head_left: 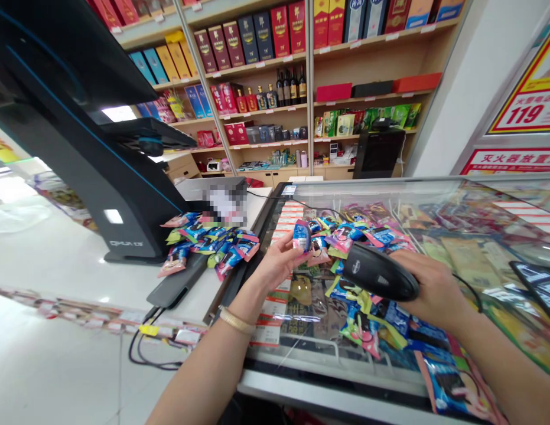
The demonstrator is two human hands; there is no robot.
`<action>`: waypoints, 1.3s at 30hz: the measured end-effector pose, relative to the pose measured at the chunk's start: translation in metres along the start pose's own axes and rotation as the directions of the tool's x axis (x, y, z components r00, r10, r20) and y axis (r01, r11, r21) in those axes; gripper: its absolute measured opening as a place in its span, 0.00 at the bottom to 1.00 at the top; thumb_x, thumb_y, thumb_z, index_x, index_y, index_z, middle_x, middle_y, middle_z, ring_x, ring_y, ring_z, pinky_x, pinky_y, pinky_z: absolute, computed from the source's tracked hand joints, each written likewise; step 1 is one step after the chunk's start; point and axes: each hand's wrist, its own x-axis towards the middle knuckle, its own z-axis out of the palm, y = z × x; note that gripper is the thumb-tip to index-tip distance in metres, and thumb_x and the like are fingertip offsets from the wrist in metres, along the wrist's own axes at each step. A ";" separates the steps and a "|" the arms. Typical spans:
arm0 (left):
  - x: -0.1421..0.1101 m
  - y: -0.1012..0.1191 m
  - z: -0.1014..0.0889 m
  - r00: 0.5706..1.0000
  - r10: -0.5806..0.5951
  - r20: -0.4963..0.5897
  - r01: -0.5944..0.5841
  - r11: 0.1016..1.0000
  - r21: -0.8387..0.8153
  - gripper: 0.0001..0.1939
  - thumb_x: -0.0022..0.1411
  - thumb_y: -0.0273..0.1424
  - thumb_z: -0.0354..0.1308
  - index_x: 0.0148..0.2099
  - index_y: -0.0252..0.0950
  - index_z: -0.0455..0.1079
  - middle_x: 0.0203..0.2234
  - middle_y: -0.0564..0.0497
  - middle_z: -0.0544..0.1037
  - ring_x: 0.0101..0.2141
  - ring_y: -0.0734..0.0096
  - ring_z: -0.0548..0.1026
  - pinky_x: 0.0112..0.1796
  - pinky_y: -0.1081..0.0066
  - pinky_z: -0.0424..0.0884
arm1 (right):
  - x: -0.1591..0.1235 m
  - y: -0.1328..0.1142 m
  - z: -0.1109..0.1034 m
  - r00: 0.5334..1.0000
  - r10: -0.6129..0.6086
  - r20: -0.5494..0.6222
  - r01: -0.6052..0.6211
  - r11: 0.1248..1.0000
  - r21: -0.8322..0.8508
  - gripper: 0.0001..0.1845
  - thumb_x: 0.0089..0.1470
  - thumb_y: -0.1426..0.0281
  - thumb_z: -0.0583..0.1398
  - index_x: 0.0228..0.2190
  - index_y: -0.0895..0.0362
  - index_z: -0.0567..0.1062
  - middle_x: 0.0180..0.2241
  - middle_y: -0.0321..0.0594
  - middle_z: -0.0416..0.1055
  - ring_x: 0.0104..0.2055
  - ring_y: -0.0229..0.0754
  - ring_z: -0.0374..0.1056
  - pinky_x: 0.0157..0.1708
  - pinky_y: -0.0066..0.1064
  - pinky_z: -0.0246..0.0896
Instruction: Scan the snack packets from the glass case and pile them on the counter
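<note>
Between the fingers of my left hand (278, 262) is a small blue and pink snack packet (302, 236), held upright with a pale printed label facing me. My right hand (434, 286) is wrapped round the handle of a black barcode scanner (378, 271), its head pointing left toward the packet, a short gap apart. Beneath and around both hands, a loose heap of similar snack packets (357, 319) lies on the glass top of a display freezer (296, 354). To the left, a second pile of packets (212, 242) rests on the white counter, partly over a dark grey flat box.
A black checkout terminal (124, 195) stands on the white counter (71, 248) at left, with cables (144, 348) hanging over the edge. A larger blue and pink bag (452, 386) lies near the front right. Shelves of boxes and bottles (292, 88) line the back wall.
</note>
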 end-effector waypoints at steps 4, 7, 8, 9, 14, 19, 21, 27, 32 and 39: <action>-0.004 0.001 0.008 0.999 -0.003 0.046 0.001 0.999 0.042 0.27 0.44 0.28 0.78 0.49 0.34 0.78 0.37 0.49 0.83 0.42 0.63 0.83 0.58 0.55 0.73 | 0.001 -0.002 0.000 0.999 0.034 0.025 -0.035 0.999 0.029 0.08 0.53 0.71 0.58 0.34 0.54 0.77 0.32 0.42 0.78 0.32 0.43 0.75 0.31 0.32 0.68; -0.005 0.002 0.014 0.997 0.006 0.076 -0.011 0.998 0.068 0.28 0.43 0.30 0.79 0.48 0.36 0.78 0.36 0.50 0.83 0.40 0.64 0.83 0.55 0.55 0.75 | 0.002 -0.004 0.000 0.999 0.034 0.032 -0.036 0.998 0.049 0.07 0.54 0.71 0.58 0.34 0.54 0.77 0.31 0.42 0.78 0.31 0.43 0.74 0.31 0.32 0.68; -0.006 0.002 0.016 0.997 0.014 0.080 -0.020 0.997 0.075 0.27 0.42 0.30 0.79 0.47 0.36 0.79 0.36 0.51 0.83 0.39 0.65 0.83 0.55 0.55 0.76 | 0.002 -0.005 0.000 0.999 0.032 0.031 -0.034 0.998 0.051 0.07 0.54 0.71 0.58 0.34 0.54 0.77 0.31 0.42 0.78 0.31 0.43 0.74 0.31 0.32 0.68; -0.006 0.002 0.017 0.996 0.021 0.083 -0.028 0.996 0.081 0.27 0.42 0.30 0.79 0.47 0.36 0.79 0.35 0.51 0.83 0.38 0.65 0.83 0.55 0.55 0.76 | 0.002 -0.005 0.000 0.999 0.029 0.030 -0.030 0.998 0.051 0.07 0.55 0.71 0.58 0.34 0.54 0.77 0.31 0.41 0.77 0.31 0.43 0.73 0.31 0.32 0.68; -0.005 0.000 0.017 0.995 0.026 0.096 -0.035 0.994 0.102 0.30 0.42 0.32 0.80 0.49 0.36 0.77 0.35 0.51 0.82 0.40 0.63 0.83 0.56 0.53 0.75 | 0.001 -0.005 0.000 0.999 0.018 0.046 -0.020 0.999 0.045 0.08 0.56 0.71 0.58 0.34 0.55 0.78 0.32 0.42 0.77 0.31 0.43 0.73 0.31 0.32 0.67; -0.006 0.000 0.014 0.993 0.016 0.115 -0.030 0.993 0.115 0.28 0.45 0.31 0.79 0.50 0.35 0.77 0.37 0.50 0.82 0.42 0.59 0.84 0.58 0.52 0.73 | 0.000 -0.003 0.001 0.998 0.028 0.050 -0.031 0.999 0.044 0.08 0.56 0.69 0.58 0.34 0.54 0.78 0.32 0.42 0.78 0.31 0.43 0.73 0.30 0.32 0.67; -0.005 -0.002 0.012 0.994 0.014 0.108 -0.027 0.992 0.120 0.28 0.46 0.31 0.78 0.50 0.35 0.77 0.38 0.49 0.82 0.42 0.58 0.84 0.58 0.51 0.73 | -0.001 -0.002 0.001 0.998 0.031 0.048 -0.033 0.999 0.043 0.08 0.56 0.69 0.58 0.35 0.54 0.78 0.31 0.42 0.77 0.31 0.43 0.73 0.30 0.32 0.67; 0.005 -0.008 0.000 0.993 0.111 -0.036 -0.107 0.988 0.108 0.20 0.54 0.37 0.71 0.49 0.36 0.79 0.44 0.48 0.82 0.46 0.61 0.80 0.56 0.54 0.74 | -0.010 0.006 0.003 0.999 0.007 0.037 -0.007 1.000 0.023 0.08 0.56 0.69 0.58 0.38 0.52 0.77 0.34 0.43 0.79 0.35 0.48 0.76 0.33 0.35 0.71; 0.009 0.015 -0.024 0.844 0.508 -0.170 -0.327 0.740 0.588 0.24 0.62 0.35 0.63 0.60 0.40 0.73 0.55 0.46 0.78 0.53 0.61 0.75 0.56 0.61 0.72 | -0.016 0.012 0.006 1.000 -0.018 -0.003 0.018 1.000 0.022 0.11 0.56 0.69 0.58 0.42 0.48 0.75 0.36 0.42 0.79 0.36 0.52 0.77 0.32 0.39 0.72; -0.002 0.056 -0.057 0.568 0.786 -0.242 0.239 0.124 0.963 0.23 0.62 0.27 0.59 0.60 0.35 0.73 0.52 0.38 0.76 0.55 0.50 0.73 0.58 0.52 0.66 | -0.018 0.016 0.008 1.000 -0.029 0.005 0.029 0.999 0.014 0.12 0.57 0.69 0.58 0.43 0.48 0.75 0.37 0.43 0.79 0.37 0.52 0.78 0.33 0.39 0.73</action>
